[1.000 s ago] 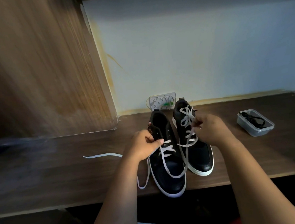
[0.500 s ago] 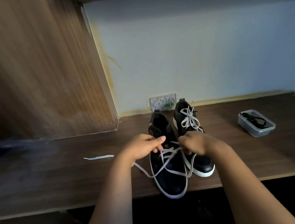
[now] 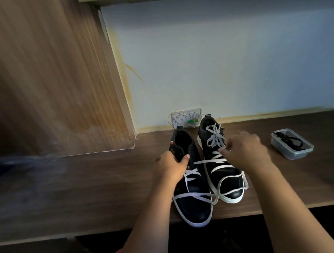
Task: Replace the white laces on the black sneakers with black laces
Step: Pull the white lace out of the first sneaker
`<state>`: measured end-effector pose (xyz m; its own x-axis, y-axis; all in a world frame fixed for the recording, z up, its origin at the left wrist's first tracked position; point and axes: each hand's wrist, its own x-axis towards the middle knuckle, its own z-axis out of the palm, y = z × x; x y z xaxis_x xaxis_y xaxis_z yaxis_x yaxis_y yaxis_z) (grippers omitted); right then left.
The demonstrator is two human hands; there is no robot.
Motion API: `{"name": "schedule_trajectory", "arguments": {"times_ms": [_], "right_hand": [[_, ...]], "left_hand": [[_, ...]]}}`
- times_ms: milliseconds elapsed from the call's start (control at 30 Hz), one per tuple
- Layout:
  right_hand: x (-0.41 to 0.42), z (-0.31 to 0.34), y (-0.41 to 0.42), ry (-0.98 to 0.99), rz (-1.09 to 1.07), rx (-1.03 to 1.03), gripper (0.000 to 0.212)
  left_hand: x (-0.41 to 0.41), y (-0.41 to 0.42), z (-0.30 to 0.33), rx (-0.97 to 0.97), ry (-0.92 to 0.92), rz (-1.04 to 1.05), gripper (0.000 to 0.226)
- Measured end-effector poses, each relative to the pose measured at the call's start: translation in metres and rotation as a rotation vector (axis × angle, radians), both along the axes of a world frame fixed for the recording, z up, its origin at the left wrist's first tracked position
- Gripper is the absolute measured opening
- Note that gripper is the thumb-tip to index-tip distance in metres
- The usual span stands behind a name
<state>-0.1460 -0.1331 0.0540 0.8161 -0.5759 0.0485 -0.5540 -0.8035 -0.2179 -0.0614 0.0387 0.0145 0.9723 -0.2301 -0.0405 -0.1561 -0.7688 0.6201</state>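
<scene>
On the desk (image 3: 87,192), at 6 o'clock: two black sneakers (image 3: 194,200), laces half undone.
Since a moment ago, right hand (image 3: 244,152) lifted toward 1 o'clock, white lace (image 3: 210,160) drawn out, fingers curled, grip unclear; left hand (image 3: 171,166) clasping left sneaker's collar; one tub (image 3: 296,154) of black laces (image 3: 289,140) at 3 o'clock.
</scene>
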Motion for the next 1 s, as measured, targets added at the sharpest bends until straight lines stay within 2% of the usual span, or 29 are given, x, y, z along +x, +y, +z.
{"name": "schedule_trajectory", "arguments": {"times_ms": [133,200,267,333,400,467,500,533,567,633,700,733,767,800,833,900,933,1000], "right_hand": [[0.016,-0.012,0.029,-0.2,0.254,0.241,0.013],[0.021,-0.02,0.04,-0.195,0.393,0.229,0.03],[0.023,-0.029,0.046,-0.143,0.442,0.168,0.038],[0.025,-0.035,0.048,-0.078,0.416,0.12,0.04],[0.024,-0.037,0.049,-0.053,0.391,0.075,0.041],[0.024,-0.037,0.047,-0.086,0.391,0.059,0.039],[0.024,-0.036,0.046,-0.099,0.393,0.07,0.037],[0.024,-0.034,0.045,-0.106,0.395,0.089,0.036],[0.024,-0.034,0.044,-0.107,0.397,0.106,0.035],[0.024,-0.034,0.045,-0.087,0.4,0.112,0.035],[0.024,-0.034,0.047,-0.068,0.394,0.103,0.034],[0.025,-0.035,0.049,-0.068,0.39,0.097,0.032],[0.025,-0.035,0.05,-0.067,0.385,0.089,0.031],[0.025,-0.035,0.051,-0.066,0.379,0.077,0.03],[0.024,-0.034,0.051,-0.064,0.372,0.063,0.03],[0.022,-0.032,0.047,-0.078,0.356,0.059,0.029],[0.02,-0.031,0.045,-0.095,0.349,0.075,0.028],[0.018,-0.03,0.039,-0.126,0.336,0.111,0.026]], "left_hand": [[0.008,0.011,-0.004,-0.087,0.226,-0.125,0.025],[0.008,0.015,-0.003,-0.146,0.304,-0.143,0.022],[0.004,0.017,0.006,-0.261,0.482,-0.103,0.016],[0.001,0.021,0.02,-0.435,0.7,-0.043,0.018],[0.006,0.032,0.033,-0.699,0.838,-0.029,0.021],[0.015,0.047,0.04,-1.054,0.874,0.003,0.023],[0.019,0.053,0.042,-1.181,0.859,0.045,0.023],[0.023,0.057,0.042,-1.215,0.815,0.095,0.023],[0.025,0.057,0.039,-1.119,0.736,0.146,0.022],[0.021,0.051,0.032,-0.714,0.577,0.165,0.025],[0.011,0.04,0.022,-0.283,0.526,0.043,0.046],[0.005,0.036,0.017,-0.128,0.527,-0.048,0.044],[0.002,0.032,0.015,-0.058,0.539,-0.115,0.031],[0.001,0.03,0.015,-0.071,0.575,-0.146,0.017],[0.001,0.031,0.019,-0.175,0.643,-0.153,0.01],[0.008,0.037,0.028,-0.579,0.782,-0.105,0.013],[0.013,0.043,0.033,-0.822,0.801,-0.049,0.015],[0.024,0.06,0.043,-1.25,0.698,0.154,0.017]]}}
